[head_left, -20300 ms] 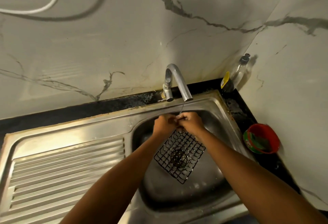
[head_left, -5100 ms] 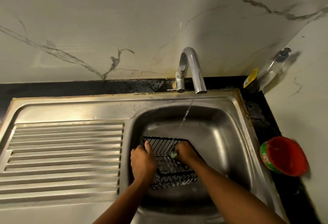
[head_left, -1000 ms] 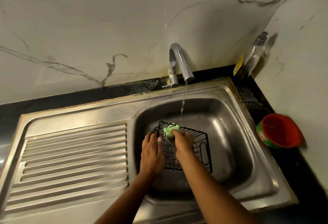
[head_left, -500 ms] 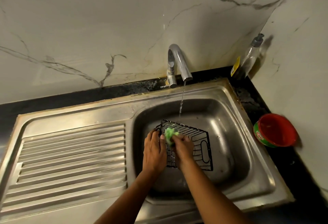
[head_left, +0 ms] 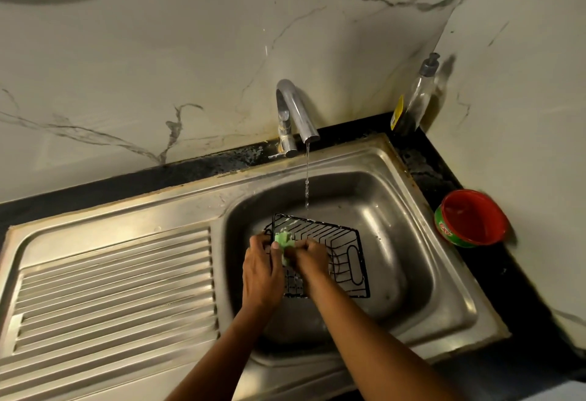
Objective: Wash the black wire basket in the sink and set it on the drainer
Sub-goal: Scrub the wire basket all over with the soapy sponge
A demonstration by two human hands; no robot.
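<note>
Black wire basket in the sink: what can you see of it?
The basket is a rectangle of thin black wire, with close parallel bars and an oval handle loop in its right end. It lies, apparently tilted, inside the steel sink, where a thin stream from the tap lands on its far rim. The left hand grips its left edge; the right hand presses a green sponge against it.

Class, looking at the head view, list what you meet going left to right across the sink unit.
Ribbed drainer → left hand gripping the black wire basket → right hand holding the green sponge → soap bottle → red tub.
</note>
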